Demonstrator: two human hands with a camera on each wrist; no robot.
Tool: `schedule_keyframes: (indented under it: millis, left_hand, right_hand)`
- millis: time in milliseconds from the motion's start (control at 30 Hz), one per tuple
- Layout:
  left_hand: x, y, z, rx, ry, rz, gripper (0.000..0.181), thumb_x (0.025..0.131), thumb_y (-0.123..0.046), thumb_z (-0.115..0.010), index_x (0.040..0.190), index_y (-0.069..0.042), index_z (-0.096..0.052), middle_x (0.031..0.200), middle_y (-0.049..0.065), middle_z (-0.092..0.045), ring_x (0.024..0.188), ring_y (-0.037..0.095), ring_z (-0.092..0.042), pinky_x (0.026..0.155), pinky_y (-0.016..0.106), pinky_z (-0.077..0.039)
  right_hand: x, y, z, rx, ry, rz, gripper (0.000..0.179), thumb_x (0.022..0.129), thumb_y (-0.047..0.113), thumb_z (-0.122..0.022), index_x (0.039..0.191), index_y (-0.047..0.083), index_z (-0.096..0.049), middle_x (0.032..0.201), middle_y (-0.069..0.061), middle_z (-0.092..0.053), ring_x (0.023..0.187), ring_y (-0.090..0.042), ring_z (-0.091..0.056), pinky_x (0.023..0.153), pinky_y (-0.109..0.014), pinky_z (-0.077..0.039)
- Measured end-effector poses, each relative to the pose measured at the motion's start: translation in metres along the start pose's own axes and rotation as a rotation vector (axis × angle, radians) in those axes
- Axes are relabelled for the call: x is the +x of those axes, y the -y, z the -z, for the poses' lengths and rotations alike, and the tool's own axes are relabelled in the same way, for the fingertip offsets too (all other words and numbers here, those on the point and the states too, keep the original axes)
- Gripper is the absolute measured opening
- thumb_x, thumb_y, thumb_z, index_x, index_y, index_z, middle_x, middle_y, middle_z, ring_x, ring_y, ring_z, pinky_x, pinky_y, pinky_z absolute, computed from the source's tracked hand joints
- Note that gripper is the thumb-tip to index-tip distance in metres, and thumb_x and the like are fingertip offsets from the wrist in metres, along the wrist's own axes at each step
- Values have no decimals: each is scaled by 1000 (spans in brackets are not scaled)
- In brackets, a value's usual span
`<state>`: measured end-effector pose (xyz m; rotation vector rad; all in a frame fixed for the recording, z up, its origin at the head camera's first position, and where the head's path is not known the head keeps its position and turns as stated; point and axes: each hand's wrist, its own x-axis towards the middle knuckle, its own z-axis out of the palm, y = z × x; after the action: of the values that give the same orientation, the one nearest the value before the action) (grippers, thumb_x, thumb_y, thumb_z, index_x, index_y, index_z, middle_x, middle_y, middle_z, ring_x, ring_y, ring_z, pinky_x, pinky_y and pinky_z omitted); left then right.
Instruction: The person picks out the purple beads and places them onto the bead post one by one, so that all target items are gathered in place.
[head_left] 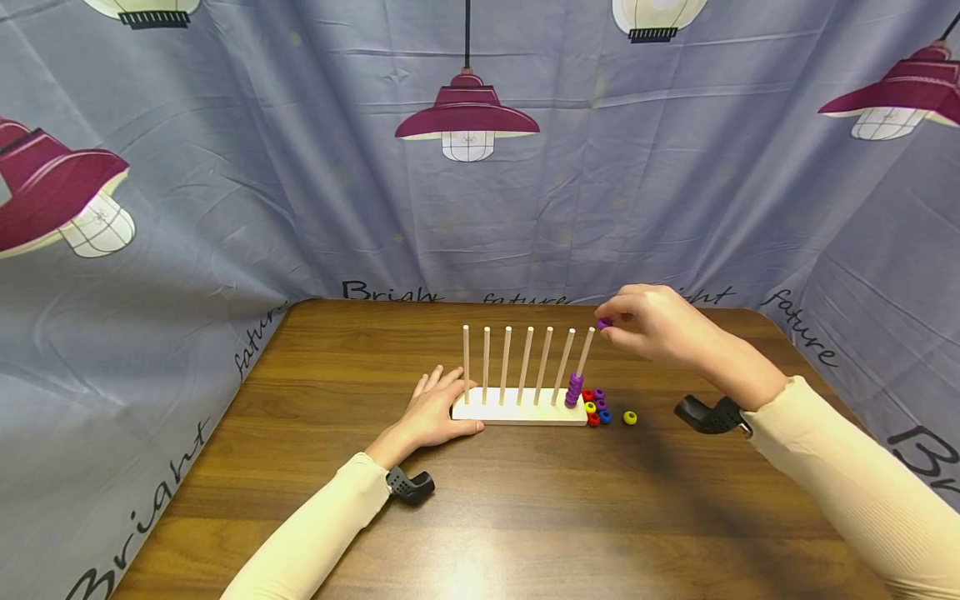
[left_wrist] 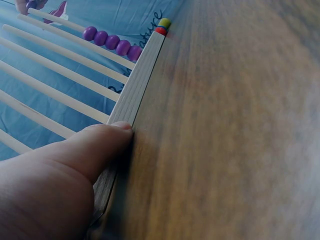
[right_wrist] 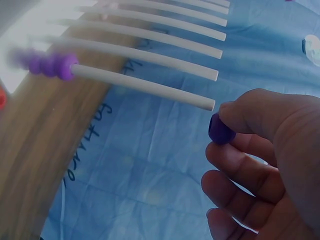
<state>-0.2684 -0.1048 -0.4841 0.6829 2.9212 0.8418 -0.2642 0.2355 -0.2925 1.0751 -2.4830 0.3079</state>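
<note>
A wooden base point(head_left: 517, 408) with several upright pegs stands on the table. Purple beads point(head_left: 574, 390) are stacked on its rightmost peg point(right_wrist: 150, 90). My right hand point(head_left: 652, 325) pinches one purple bead point(right_wrist: 221, 131) between thumb and fingers, just right of that peg's tip. My left hand point(head_left: 435, 412) lies at the base's left end with its fingers spread, and the thumb point(left_wrist: 100, 147) rests against the front edge. Beside the base's right end, loose red, yellow, blue and purple beads point(head_left: 605, 417) are clustered on the table.
A single yellow bead point(head_left: 630, 417) lies a little right of the cluster. The brown wooden table point(head_left: 510, 500) is backed by a blue-grey cloth point(head_left: 360, 208) printed with lamps and lettering, which also hangs along both sides.
</note>
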Motion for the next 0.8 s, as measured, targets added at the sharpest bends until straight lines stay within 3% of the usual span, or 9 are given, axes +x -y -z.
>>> schedule_keyframes:
  millis: [800]
  left_hand:
    - [1, 0, 1, 8, 13, 2, 68, 83, -48, -77, 142, -20, -59, 164, 18, -37, 155, 48, -20, 127, 64, -10]
  right_hand:
    - [7, 5, -2, 7, 63, -48, 11, 86, 7, -75, 95, 11, -79, 82, 2, -69, 70, -8, -54, 62, -30, -47]
